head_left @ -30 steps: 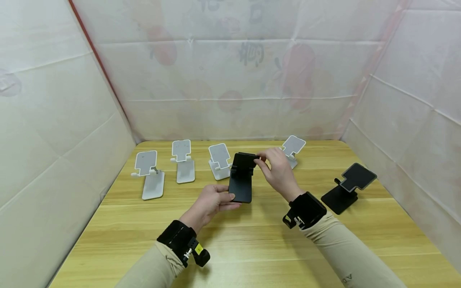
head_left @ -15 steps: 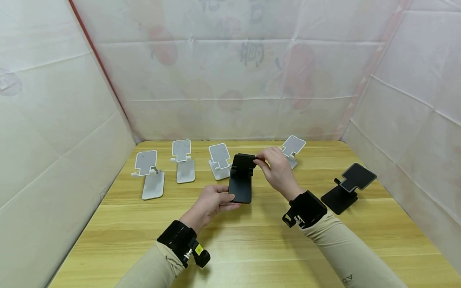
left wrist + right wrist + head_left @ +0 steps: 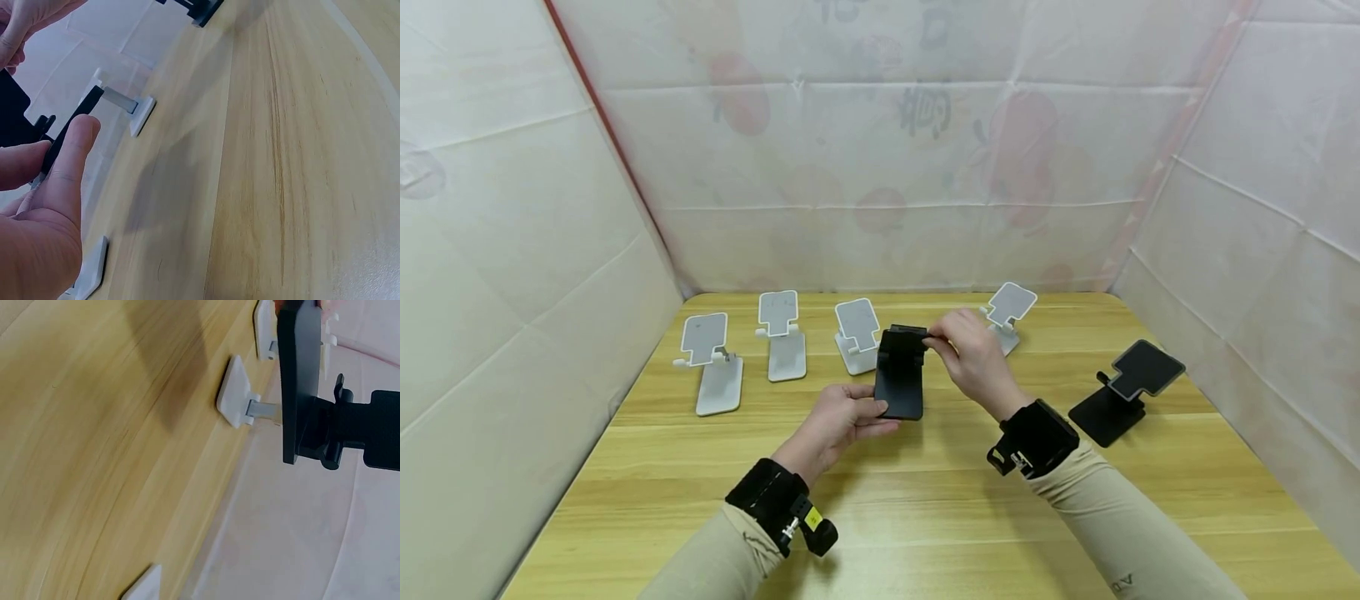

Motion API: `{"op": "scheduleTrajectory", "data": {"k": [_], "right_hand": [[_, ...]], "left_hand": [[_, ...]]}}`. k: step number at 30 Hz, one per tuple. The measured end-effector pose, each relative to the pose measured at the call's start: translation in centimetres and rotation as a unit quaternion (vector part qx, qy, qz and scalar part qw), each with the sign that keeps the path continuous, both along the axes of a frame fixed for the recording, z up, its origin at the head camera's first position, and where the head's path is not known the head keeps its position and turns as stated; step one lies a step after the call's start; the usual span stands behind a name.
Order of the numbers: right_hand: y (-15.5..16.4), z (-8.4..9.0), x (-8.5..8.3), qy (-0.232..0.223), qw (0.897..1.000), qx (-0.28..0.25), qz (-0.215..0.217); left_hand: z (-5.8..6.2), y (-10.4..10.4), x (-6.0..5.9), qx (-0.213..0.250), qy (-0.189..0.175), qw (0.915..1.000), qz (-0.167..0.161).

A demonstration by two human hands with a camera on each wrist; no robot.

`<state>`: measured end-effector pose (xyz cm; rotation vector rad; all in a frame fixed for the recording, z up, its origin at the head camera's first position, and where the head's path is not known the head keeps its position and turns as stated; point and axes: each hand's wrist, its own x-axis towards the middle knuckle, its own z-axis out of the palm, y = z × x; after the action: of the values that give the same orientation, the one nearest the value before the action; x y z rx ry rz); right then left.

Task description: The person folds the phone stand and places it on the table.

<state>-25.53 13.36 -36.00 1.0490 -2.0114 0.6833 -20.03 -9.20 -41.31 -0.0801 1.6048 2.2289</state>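
Above the middle of the wooden table [image 3: 925, 517] I hold a black folding phone stand [image 3: 900, 385] in both hands. My left hand [image 3: 883, 417] grips the near end of its flat base between thumb and fingers. My right hand [image 3: 934, 338] pinches the right edge of its hinged top plate. In the left wrist view my thumb lies along the black stand [image 3: 15, 119]. The right wrist view shows the black stand [image 3: 299, 381] edge-on, with its hinge arm to the right; the right hand's fingers are barely in frame there.
Three white phone stands [image 3: 715, 367] [image 3: 782, 335] [image 3: 857, 333] stand in a row at the back left, and another white stand [image 3: 1009, 310] is behind my right hand. A second black stand [image 3: 1123, 390] sits at the right. White sheeting walls the table in.
The black stand's top plate has tilted lower toward its base, and my right hand has moved slightly down and left with it. The left hand has barely moved.
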Motion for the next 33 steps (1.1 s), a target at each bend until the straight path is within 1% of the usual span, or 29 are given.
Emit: {"op": "scheduleTrajectory", "data": {"k": [3, 6, 14, 22, 29, 33], "right_hand": [[-0.1, -0.1, 0.1, -0.001, 1.000, 0.004, 0.011], [-0.2, -0.2, 0.2, -0.006, 1.000, 0.010, 0.020], [-0.3, -0.3, 0.5, -0.022, 0.999, 0.020, 0.030], [-0.5, -0.5, 0.8, -0.011, 0.998, 0.029, 0.047], [-0.5, -0.6, 0.9, 0.000, 0.998, 0.035, 0.058], [-0.5, -0.7, 1.0, -0.001, 0.997, 0.039, 0.062]], "left_hand": [[0.0, 0.0, -0.1, 0.006, 0.000, 1.0000, 0.004], [-0.1, -0.1, -0.2, 0.012, 0.008, 0.9999, 0.003], [0.2, -0.2, -0.2, 0.024, 0.011, 0.9996, 0.002], [0.5, -0.3, -0.3, 0.043, 0.010, 0.9990, 0.010], [0.6, -0.5, -0.3, 0.072, 0.019, 0.9972, 0.005], [0.8, -0.6, -0.4, 0.085, 0.014, 0.9962, 0.005]]}}
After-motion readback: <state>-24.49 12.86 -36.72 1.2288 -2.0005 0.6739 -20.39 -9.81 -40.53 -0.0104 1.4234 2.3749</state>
